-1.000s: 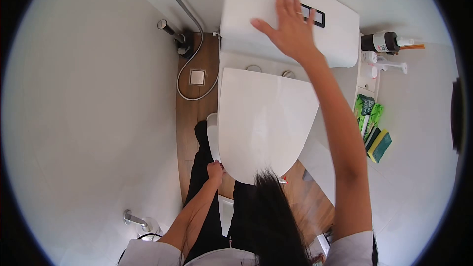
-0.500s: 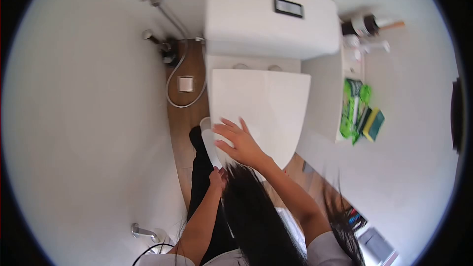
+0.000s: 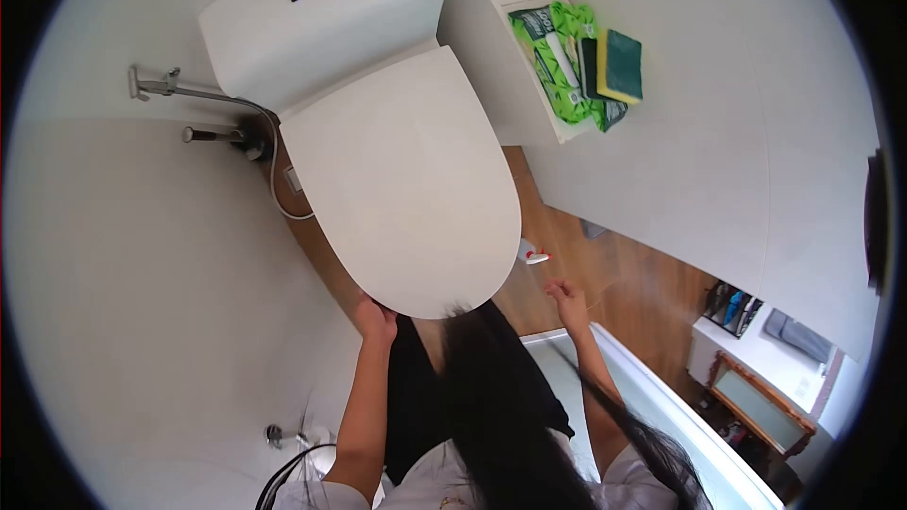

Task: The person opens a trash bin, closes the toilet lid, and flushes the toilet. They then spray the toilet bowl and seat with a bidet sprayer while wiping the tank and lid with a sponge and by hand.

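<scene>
The white toilet lid (image 3: 406,170) is down over the bowl. My left hand (image 3: 376,319) is at its front left edge with curled fingers, partly hidden by the rim. What they hold, if anything, is hidden. Off to the lid's right, my right hand (image 3: 569,304) hangs in the air above the floor, fingers loosely bent and apart, holding nothing visible. Close to its fingertips is a white spray bottle with a red-and-white nozzle (image 3: 537,256), partly covered by the lid.
A narrow ledge (image 3: 564,135) at the right carries a green wipes pack (image 3: 557,57) and a green-yellow sponge (image 3: 620,66). A hose (image 3: 276,170) hangs left of the toilet tank (image 3: 331,28). Behind me runs a white raised edge (image 3: 680,416); a framed mirror (image 3: 761,406) stands beyond.
My right hand has left the lid and moved right, toward the spray bottle. My left hand stays by the lid's left edge. The view has turned and shifted right.
</scene>
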`<action>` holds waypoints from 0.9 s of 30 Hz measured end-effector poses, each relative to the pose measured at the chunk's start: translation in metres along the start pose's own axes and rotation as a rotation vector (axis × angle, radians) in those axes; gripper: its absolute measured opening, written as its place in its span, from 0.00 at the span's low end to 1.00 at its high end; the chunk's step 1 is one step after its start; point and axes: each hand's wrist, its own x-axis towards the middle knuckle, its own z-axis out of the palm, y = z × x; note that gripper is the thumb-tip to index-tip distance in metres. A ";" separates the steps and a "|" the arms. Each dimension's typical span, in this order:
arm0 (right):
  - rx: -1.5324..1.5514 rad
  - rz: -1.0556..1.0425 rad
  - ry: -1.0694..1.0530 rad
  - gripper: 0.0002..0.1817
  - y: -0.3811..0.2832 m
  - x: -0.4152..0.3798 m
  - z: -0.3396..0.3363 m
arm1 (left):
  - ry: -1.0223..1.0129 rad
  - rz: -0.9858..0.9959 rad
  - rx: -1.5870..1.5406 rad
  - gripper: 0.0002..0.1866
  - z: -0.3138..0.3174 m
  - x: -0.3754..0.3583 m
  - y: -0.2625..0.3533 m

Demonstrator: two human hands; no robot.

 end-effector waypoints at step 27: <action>0.021 -0.005 -0.150 0.13 0.061 0.028 -0.087 | -0.048 0.459 -0.244 0.13 0.268 -0.046 0.383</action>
